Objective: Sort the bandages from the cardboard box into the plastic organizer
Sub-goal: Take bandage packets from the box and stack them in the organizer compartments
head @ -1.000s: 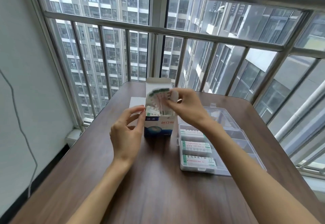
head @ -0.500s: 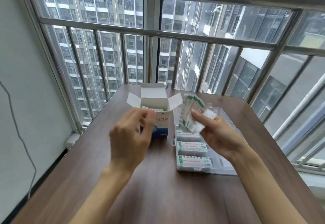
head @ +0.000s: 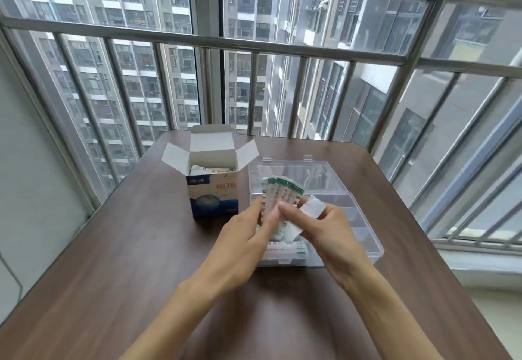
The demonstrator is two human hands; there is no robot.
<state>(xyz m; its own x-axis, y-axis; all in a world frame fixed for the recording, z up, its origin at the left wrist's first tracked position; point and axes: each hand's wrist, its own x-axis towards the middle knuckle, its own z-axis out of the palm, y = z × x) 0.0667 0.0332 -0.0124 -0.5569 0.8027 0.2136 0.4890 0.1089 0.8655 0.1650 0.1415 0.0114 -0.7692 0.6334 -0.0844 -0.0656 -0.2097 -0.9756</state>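
You hold a fanned bunch of bandages (head: pixel 282 194) above the plastic organizer (head: pixel 364 235), over its near-left part. The strips are white wrappers with green ends and small print, spread like a hand of cards, their tops tilted up and away from you. Your right hand (head: pixel 319 228) pinches the bunch low down between thumb and curled fingers; a white strip or backing sticks out past its knuckles. Your left hand (head: pixel 245 235) meets the fan from the left, its fingers fairly straight and close together, the fingertips (head: pixel 258 204) touching the outer strips. Whether it is pinching one strip or only touching the edge, you cannot tell.

The cardboard box (head: pixel 213 190) stands upright just left of the organizer on the brown table (head: pixel 127 246), its top flaps open, with more green-and-white bandages showing inside. Its front is white above and blue below with a globe print.

The organizer is clear, its lid (head: pixel 296 174) folded back flat toward the window. At its near-left corner a few wrapped bandages lie in a compartment, mostly hidden by your hands. The compartments to the right show only their dividers.

Beyond the table, a metal railing (head: pixel 197 43) crosses the window, with tower blocks outside.
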